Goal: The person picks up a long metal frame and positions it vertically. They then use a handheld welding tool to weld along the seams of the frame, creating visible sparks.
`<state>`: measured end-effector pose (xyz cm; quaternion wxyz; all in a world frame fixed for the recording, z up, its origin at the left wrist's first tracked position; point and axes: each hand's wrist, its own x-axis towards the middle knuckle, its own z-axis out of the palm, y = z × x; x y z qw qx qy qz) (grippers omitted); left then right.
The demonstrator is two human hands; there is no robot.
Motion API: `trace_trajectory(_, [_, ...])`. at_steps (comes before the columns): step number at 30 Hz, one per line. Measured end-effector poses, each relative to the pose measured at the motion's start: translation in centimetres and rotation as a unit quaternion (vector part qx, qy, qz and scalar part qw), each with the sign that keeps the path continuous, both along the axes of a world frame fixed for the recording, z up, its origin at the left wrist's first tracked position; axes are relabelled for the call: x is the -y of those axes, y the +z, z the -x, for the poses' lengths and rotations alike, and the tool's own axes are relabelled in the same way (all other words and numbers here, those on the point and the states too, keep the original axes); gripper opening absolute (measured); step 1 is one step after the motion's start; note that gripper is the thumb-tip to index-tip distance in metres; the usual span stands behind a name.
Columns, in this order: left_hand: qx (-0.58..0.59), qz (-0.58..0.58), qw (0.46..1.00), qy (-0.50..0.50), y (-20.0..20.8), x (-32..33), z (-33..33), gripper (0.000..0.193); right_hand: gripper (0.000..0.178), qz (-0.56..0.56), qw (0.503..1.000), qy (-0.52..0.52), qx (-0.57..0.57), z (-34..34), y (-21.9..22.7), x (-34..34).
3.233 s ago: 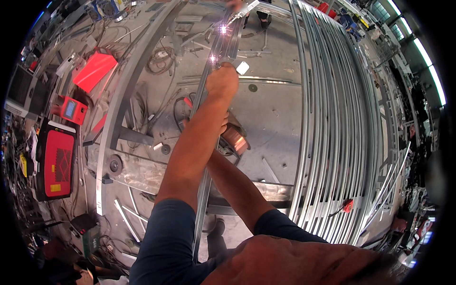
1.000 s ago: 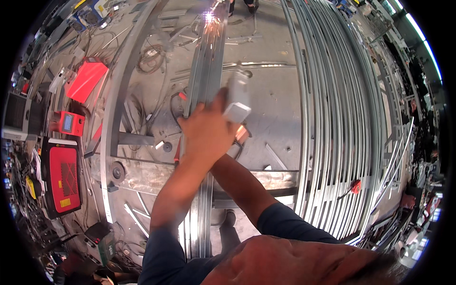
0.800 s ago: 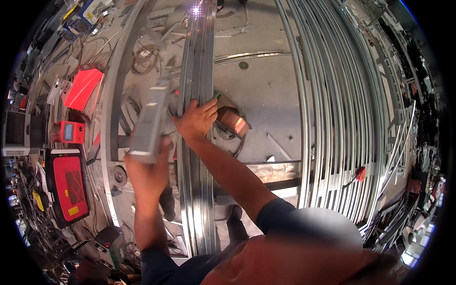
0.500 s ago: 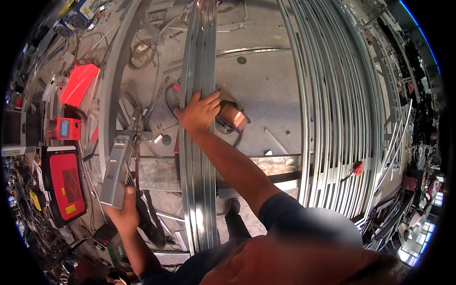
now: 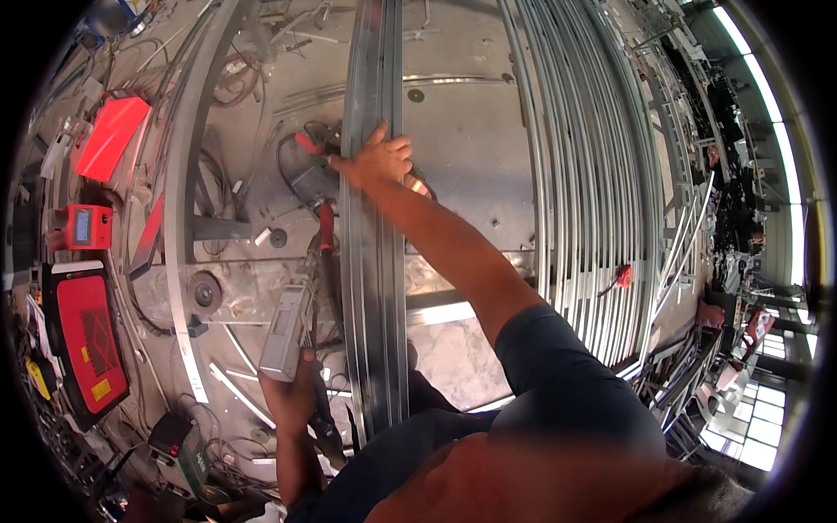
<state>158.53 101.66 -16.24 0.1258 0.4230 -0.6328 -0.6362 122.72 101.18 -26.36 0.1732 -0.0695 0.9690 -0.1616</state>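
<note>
Long grey steel profiles [image 5: 375, 261] lie side by side and run away from me through the middle of the view. My right hand [image 5: 379, 164] rests across their top, fingers spread toward the right edge and thumb at the left edge. To the left, my left hand [image 5: 292, 390] is closed round the near end of a boxy silver-grey metal piece [image 5: 283, 336]; its exact kind is unclear. Just beyond that piece, a red-handled tool [image 5: 326, 227] shows beside the profiles. A copper-coloured thing [image 5: 418, 186] is mostly hidden behind my right forearm.
Many long metal bars [image 5: 593, 192] lie in parallel on the right, with a red object [image 5: 623, 276] on them. A grey beam [image 5: 181, 174] runs along the left. Beyond it are a red-and-black case [image 5: 90, 336] and a red device with a display [image 5: 85, 227]. Cables and offcuts litter the floor.
My left hand and the silver-grey piece have moved right, closer to the profiles. My right hand sits slightly farther along the profiles. The whole view has shifted, uncovering a disc by the left beam.
</note>
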Motion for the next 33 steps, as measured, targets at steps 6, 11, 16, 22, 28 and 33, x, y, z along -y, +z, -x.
trace_trajectory(6, [0.038,0.136,0.99,-0.02,0.3,-0.5,0.5,0.023,0.137,0.044,0.997,-0.003,-0.063,-8.1,-1.3,-4.1])
trace_trajectory(11, [-0.056,0.102,0.993,-0.005,1.5,0.7,3.8,0.032,0.135,0.048,0.996,-0.02,-0.073,-11.1,-0.4,-4.5])
trace_trajectory(16, [-0.099,0.028,0.993,-0.056,0.8,3.3,8.5,0.034,0.13,0.024,0.997,-0.037,-0.066,-10.3,-0.9,-4.2])
trace_trajectory(22, [-0.185,0.009,0.979,-0.087,-2.9,6.0,14.0,0.032,0.117,-0.003,0.998,-0.023,-0.064,-10.6,-0.9,-4.0])
trace_trajectory(28, [-0.111,-0.102,0.972,-0.182,-6.3,9.5,17.3,0.038,0.096,0.008,0.993,-0.034,-0.111,-11.1,-1.5,-3.5])
trace_trajectory(33, [-0.077,-0.135,0.966,-0.207,-5.5,9.9,18.3,0.039,0.077,-0.009,0.991,-0.038,-0.131,-11.0,-2.5,-3.5])
